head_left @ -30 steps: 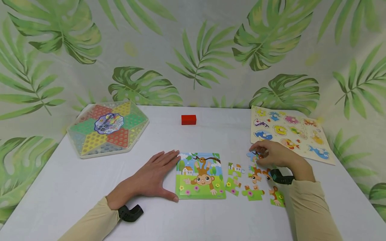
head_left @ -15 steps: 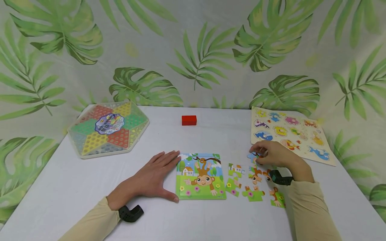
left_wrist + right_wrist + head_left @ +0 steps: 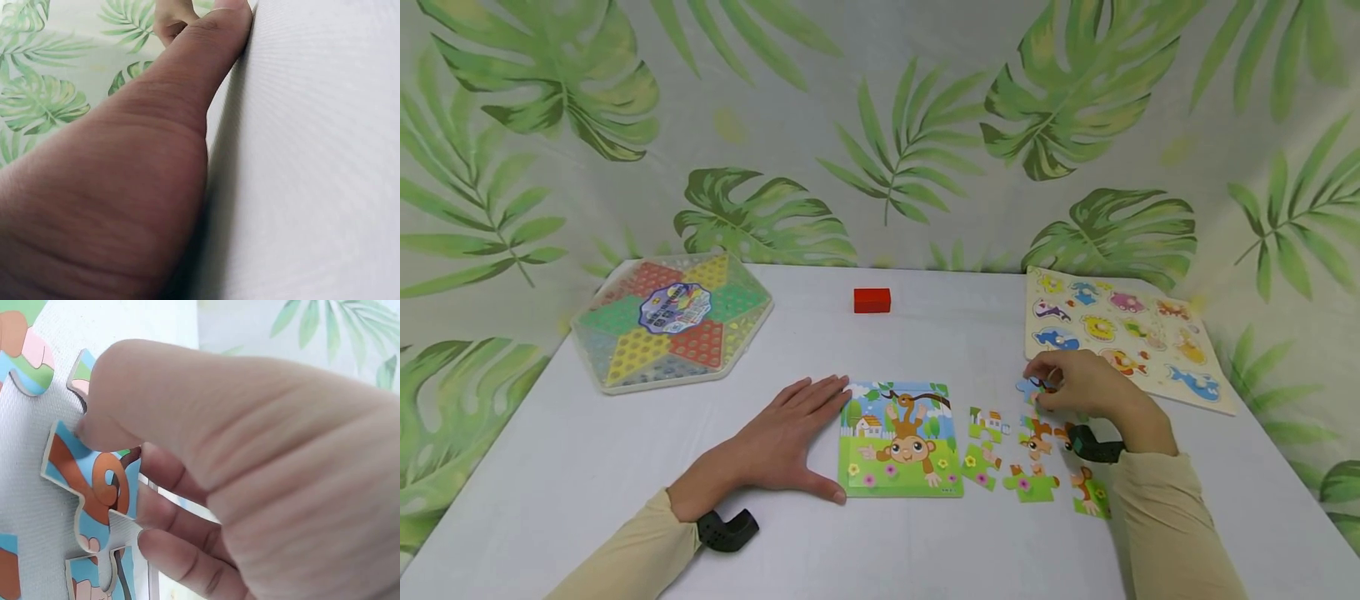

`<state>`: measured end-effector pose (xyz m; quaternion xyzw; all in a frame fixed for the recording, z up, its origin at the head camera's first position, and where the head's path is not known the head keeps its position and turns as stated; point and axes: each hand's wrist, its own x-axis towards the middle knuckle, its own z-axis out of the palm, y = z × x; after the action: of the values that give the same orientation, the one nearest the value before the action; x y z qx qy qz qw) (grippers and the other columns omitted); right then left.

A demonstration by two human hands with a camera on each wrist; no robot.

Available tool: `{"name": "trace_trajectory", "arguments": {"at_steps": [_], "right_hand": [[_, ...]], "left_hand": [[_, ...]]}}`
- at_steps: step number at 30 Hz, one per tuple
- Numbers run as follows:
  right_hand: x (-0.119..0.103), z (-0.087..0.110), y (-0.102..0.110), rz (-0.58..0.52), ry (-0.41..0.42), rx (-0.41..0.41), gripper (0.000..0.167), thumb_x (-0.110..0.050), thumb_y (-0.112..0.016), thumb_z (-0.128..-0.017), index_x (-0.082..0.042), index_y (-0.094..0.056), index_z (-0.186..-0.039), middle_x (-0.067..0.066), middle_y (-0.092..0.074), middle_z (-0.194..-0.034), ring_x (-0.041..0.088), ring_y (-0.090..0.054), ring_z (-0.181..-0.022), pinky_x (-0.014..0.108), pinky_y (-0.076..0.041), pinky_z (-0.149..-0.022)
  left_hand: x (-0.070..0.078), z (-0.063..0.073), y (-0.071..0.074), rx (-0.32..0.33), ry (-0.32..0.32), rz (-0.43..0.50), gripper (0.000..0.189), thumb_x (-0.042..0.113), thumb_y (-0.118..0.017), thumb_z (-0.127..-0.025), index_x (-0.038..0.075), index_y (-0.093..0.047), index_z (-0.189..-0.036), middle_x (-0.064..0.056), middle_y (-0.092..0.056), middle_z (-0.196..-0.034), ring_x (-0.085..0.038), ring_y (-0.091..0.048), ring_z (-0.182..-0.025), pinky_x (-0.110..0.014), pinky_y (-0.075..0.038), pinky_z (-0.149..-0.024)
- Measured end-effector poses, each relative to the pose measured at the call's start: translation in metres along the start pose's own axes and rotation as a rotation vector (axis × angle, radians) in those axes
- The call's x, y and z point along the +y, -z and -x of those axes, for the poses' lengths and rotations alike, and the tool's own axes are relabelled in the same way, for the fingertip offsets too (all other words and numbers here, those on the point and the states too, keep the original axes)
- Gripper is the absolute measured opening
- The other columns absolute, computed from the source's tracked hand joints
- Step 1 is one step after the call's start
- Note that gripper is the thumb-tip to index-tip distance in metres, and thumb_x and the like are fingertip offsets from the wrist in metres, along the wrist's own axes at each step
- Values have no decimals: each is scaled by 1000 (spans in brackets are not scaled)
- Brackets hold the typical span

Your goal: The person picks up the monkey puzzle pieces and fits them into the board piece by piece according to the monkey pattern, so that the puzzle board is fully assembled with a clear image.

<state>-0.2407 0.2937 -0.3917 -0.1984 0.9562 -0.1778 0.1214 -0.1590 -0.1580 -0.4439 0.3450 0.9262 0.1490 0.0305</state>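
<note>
A square monkey picture board (image 3: pixel 902 446) lies on the white table. My left hand (image 3: pixel 775 442) rests flat beside it, fingers spread, with fingertips and thumb tip at its left edge. To the right of the board, my right hand (image 3: pixel 1086 383) pinches a blue-and-brown jigsaw piece (image 3: pixel 94 472) between thumb and fingers. The right wrist view shows the thumb on one edge and fingertips at the opposite side. Loose jigsaw pieces lie around it, among them a house piece (image 3: pixel 985 423), a flower piece (image 3: pixel 1032 487) and a corner piece (image 3: pixel 1092 496). The hand partly hides others.
A hexagonal star-patterned game board (image 3: pixel 673 325) sits at the back left. A small red block (image 3: pixel 872 301) stands at the back middle. Behind my right hand lies a wooden sea-animal peg puzzle (image 3: pixel 1120 321). A leaf-print cloth (image 3: pixel 917 125) hangs along the back.
</note>
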Motion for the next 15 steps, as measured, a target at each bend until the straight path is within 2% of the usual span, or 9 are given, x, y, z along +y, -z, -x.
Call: {"name": "trace_trajectory", "arguments": {"at_steps": [10,15], "right_hand": [[3,-1,-2,34,-4,17,27,-21,-80,-85,-19,-74,-111,-3,-71,-94,14,-63,-86,34,-52,-72],[0,-4,-3,-15,28,9,29,-13,-77,-85,-11,-72,-113,0,-68,-95,15,-59,-84,33,-50,-72]], "left_hand": [[0,-1,-1,-3,-1,-8,131,93,-62,-69,10,-28,-164,-5,-20,-173,-22,-19,-159,-48,-16,-129],[0,-1,0,-8,5,-14,131,93,-62,-69,10,-27,-164,-5,-20,-173,-22,-18,-159,-48,-15,-129]]}}
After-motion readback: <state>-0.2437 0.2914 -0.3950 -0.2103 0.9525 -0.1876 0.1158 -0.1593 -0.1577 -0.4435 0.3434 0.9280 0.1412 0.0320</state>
